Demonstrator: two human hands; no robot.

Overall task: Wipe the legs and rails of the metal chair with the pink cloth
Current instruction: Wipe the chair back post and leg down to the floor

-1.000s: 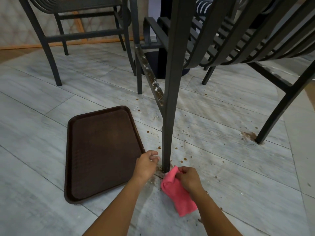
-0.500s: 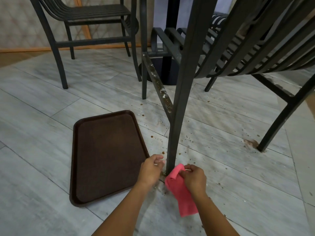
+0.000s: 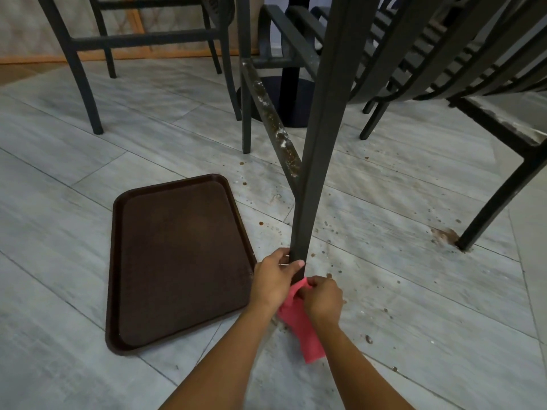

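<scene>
Pale grey floor tiles (image 3: 88,179) run under everything, speckled with brown crumbs (image 3: 328,232) around the metal chair (image 3: 444,54) I'm crouched beside. Its near leg (image 3: 313,179) stands almost upright, long axis running from the seat down to the floor just in front of me, leaning a little to the left toward its foot. A dirty side rail (image 3: 272,122) — blotched white and brown — slants back from that leg toward the rear leg. My left hand (image 3: 275,279) curls around the bottom of the leg, thumb across its front. My right hand (image 3: 322,300) pinches the pink cloth (image 3: 305,332) at its top edge, right against the foot of the leg; the rest of the cloth trails toward me along the floor between my forearms. A brown tray (image 3: 177,258) lies flat on the floor just left of my left hand. Another chair (image 3: 88,45) stands further back — left side.
</scene>
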